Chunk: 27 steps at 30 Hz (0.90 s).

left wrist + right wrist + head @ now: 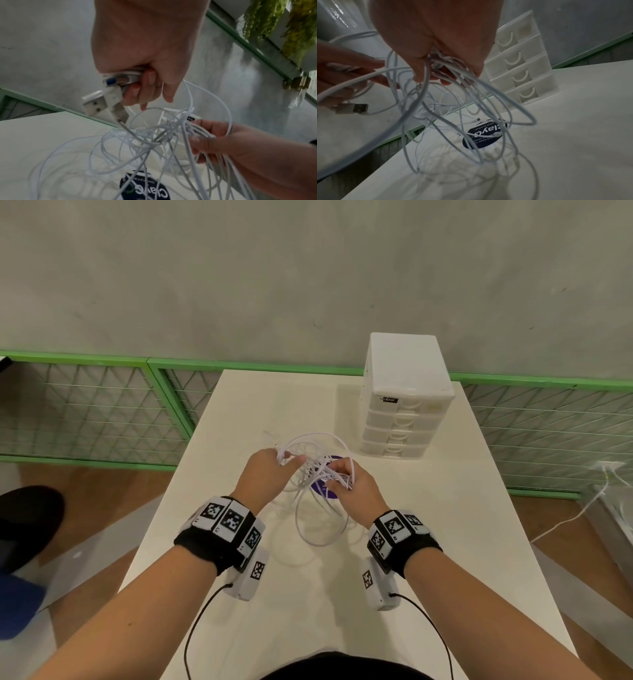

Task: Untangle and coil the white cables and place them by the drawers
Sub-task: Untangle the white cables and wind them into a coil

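- Head view: left hand (265, 472) and right hand (354, 486), raised mid-frame over the white rectangular table (445, 542), each grip the tangle of thin white cables (318, 474); loops hang to the tabletop. White plastic four-drawer unit (402, 405) stands upper right.
- Left wrist view: fingers (145, 86) curl round cable strands; a white USB plug (104, 106) juts out at centre left.
- Right wrist view: fingers (423, 70) clench a cable bundle at upper centre; round dark blue sticker (485, 135) lies below.

A grey wall (239, 285) stands behind the white table (445, 542); green mesh fence (85, 405) below, brown wooden floor (582, 542).
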### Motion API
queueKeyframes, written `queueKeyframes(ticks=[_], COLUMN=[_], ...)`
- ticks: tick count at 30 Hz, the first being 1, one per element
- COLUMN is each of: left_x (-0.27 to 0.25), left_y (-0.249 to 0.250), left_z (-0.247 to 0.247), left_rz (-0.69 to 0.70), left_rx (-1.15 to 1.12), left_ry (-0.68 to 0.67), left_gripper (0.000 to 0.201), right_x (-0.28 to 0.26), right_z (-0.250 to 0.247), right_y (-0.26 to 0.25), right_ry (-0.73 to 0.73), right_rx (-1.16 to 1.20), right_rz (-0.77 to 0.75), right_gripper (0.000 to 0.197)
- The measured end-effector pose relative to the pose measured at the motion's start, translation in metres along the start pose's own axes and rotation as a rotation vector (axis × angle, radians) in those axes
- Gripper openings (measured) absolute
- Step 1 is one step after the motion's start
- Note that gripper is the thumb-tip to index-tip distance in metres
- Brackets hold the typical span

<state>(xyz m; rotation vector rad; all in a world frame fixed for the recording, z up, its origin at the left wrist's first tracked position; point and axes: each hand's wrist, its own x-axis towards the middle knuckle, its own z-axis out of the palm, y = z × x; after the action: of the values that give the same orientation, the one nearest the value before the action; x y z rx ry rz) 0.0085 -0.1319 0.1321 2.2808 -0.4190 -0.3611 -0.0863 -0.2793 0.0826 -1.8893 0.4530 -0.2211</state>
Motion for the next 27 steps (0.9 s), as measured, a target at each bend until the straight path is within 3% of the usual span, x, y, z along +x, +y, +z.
queueKeyframes(ticks=[3,5,9,12,15,18,21,24,27], left_x=[0.000,0.001,0.005,0.010,0.018,0.022,0.020,0.014,0.011], left_y=[-0.007,-0.009,0.002,0.016,0.024,0.024,0.024,0.029,0.036], left_z=[0.007,0.008,-0.007,-0.023,-0.034,-0.036,-0.033,-0.029,-0.025], left_rz=[-0.043,-0.036,-0.084,-0.068,-0.053,-0.066,-0.047,-0.010,0.030], left_rx=[0.055,0.080,-0.106,-0.274,-0.368,-0.375,-0.387,-0.368,-0.353], left_ry=[-0.127,-0.171,-0.004,0.107,0.170,0.194,0.123,0.014,-0.042], left_gripper=[0.046,0.037,0.029,0.036,0.040,0.044,0.036,0.028,0.024], right_x=[-0.003,-0.004,-0.002,0.001,-0.001,-0.001,0.001,0.003,0.009], right_z=[0.004,0.002,-0.010,-0.024,-0.032,-0.033,-0.037,-0.039,-0.033], right_y=[-0.003,-0.005,0.003,0.020,0.038,0.049,0.050,0.040,0.027], right_ry=[-0.003,-0.026,-0.157,-0.286,-0.342,-0.278,-0.226,-0.165,-0.154], right_rx=[0.056,0.095,0.072,-0.185,-0.348,-0.382,-0.443,-0.303,-0.147], right_rz=[-0.037,-0.036,0.021,0.087,0.145,0.185,0.235,0.164,0.051], right_gripper=[0.020,0.024,0.045,0.064,0.051,0.038,0.042,0.051,0.035])
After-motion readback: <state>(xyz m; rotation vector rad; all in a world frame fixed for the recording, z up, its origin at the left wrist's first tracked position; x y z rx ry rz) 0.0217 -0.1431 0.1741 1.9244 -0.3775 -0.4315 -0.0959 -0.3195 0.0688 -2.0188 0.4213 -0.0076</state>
